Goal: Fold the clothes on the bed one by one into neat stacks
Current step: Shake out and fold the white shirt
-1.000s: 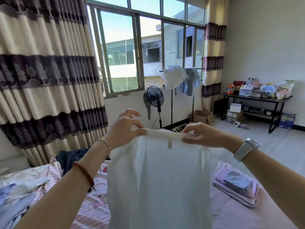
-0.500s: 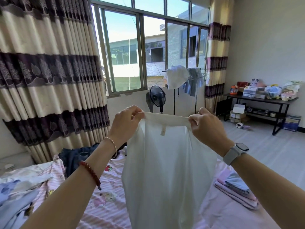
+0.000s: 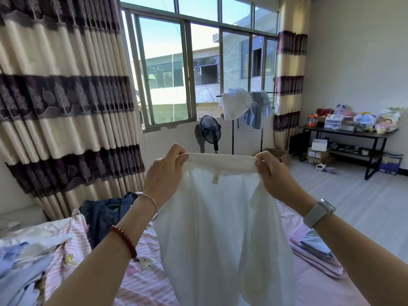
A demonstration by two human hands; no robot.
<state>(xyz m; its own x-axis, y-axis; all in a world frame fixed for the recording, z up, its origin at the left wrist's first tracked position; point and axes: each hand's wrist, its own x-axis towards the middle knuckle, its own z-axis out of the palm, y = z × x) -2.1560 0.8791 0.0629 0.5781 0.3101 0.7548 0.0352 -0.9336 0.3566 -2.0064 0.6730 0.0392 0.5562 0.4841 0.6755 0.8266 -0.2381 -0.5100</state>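
Hands [image 3: 164, 173] [image 3: 270, 173] gripping white garment [image 3: 220, 228] waistband aloft

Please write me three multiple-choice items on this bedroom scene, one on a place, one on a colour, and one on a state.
1. Where does the folded stack lie?
A. On the bed, at the person's right
B. On the black table
C. On the floor under the window

2. What colour is the garment held up?
A. Dark blue
B. White
C. Pink striped

3. How is the garment held?
A. Draped over one forearm
B. Pressed flat on the bed
C. Pinched at its waistband by both hands, hanging down

Answers:
1. A, the pink and blue pieces sit on the pink bed sheet at the right edge.
2. B, the sheer cloth is white with a cream band.
3. C, the left hand and the right hand grip the band's two ends.
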